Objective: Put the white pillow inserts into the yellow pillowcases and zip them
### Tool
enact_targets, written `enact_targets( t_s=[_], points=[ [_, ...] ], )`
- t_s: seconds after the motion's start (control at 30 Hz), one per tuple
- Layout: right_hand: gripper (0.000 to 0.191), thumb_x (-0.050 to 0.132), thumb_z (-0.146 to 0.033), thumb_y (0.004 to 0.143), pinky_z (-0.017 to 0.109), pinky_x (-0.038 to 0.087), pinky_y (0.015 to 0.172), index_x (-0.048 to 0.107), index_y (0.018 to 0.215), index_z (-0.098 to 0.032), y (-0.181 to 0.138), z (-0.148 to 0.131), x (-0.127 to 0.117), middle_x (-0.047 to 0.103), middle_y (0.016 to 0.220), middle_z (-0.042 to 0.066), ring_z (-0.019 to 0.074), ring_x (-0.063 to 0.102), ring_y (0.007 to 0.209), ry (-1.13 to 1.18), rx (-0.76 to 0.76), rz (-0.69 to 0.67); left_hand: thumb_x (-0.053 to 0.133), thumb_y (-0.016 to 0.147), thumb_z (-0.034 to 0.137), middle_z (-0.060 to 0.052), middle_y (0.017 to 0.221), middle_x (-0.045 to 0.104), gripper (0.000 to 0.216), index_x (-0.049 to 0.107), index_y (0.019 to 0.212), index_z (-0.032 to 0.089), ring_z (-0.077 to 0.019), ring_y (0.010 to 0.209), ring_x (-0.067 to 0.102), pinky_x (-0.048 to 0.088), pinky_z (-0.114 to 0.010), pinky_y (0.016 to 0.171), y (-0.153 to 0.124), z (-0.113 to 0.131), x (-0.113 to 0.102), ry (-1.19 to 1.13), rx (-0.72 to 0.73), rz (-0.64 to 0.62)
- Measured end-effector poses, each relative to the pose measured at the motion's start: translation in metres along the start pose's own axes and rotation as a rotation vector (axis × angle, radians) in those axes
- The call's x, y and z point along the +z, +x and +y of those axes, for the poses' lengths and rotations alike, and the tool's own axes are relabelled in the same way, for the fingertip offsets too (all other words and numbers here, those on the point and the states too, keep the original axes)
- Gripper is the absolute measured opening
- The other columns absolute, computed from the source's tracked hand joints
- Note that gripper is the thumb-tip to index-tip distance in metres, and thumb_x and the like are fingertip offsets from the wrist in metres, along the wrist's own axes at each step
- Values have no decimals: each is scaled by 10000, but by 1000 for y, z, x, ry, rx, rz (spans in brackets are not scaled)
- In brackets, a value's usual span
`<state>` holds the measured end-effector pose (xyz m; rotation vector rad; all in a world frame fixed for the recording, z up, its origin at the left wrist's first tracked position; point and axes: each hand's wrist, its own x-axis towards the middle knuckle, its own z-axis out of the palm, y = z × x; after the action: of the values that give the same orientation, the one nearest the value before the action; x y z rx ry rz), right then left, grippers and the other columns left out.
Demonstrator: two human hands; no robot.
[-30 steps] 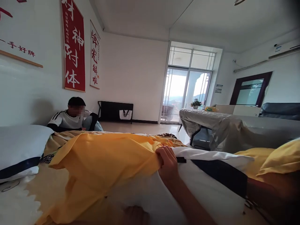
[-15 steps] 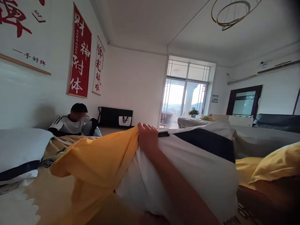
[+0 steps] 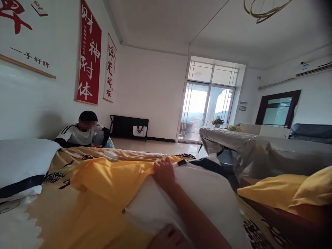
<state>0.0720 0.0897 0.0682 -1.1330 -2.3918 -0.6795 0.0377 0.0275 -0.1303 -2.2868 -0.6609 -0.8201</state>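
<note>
My right hand (image 3: pixel 165 174) reaches in from the lower right, its fingers closed on the edge where yellow fabric meets white. The yellow fabric (image 3: pixel 106 180) spreads to the left of this hand. To the right lies the white part with a navy band, like a pillowcase (image 3: pixel 207 190), with a small dark tab near my knuckles. At the bottom edge, my left hand (image 3: pixel 167 238) shows only in part, dark and blurred against the white cloth; its fingers cannot be made out clearly. Beneath everything is a patterned tan bedspread (image 3: pixel 58 214).
A white pillow with a navy band (image 3: pixel 26 162) lies at left. Yellow pillows (image 3: pixel 280 190) are at right. Beyond the bed's far edge a person (image 3: pixel 83 133) sits low by the wall. Plastic-covered furniture (image 3: pixel 259 152) stands at right, a black bench (image 3: pixel 127 126) at the back.
My right hand has come down with the cloth, and the raised white and navy part has sunk toward the bed. More of the floor and the plastic-covered furniture shows behind it.
</note>
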Motion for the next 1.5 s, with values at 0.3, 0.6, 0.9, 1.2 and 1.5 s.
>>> enact_targets(
  t_s=[0.3,0.6,0.9,1.2,1.5],
  points=[
    [136,579,-87,779,283,369,755,603,691,-187,-48,27,74,667,751,7,160,585,783,150,30,121,557,823,296,-43,997,661,179,601,971,205,-196,929,599,463,-337,849,24,-56,-108,7,-429,50],
    [193,485,-87,848,309,373,802,616,909,-216,-35,40,42,690,865,34,183,606,839,72,-153,-44,348,781,-20,-49,811,719,355,641,909,136,-184,743,680,511,-317,662,-8,-114,-124,415,-457,-58],
    [233,490,-179,805,331,374,780,576,1021,-194,-23,79,14,684,1014,77,236,613,944,162,174,-149,335,828,33,-48,902,714,336,627,945,153,-178,909,615,373,-351,920,8,-70,-157,354,-305,343],
    [194,438,-225,867,305,372,695,611,947,-193,-51,68,-16,696,924,104,245,647,886,-8,244,-267,384,790,54,-87,953,722,318,669,911,124,-238,883,663,471,-368,785,28,-51,-152,439,-417,130],
    [227,473,-132,800,275,331,597,633,950,-194,-83,91,-69,712,787,69,223,663,767,-127,299,-153,529,862,267,-74,1285,563,316,545,1172,213,-210,1223,498,380,-380,1080,6,-93,-270,277,-487,328]
  ],
)
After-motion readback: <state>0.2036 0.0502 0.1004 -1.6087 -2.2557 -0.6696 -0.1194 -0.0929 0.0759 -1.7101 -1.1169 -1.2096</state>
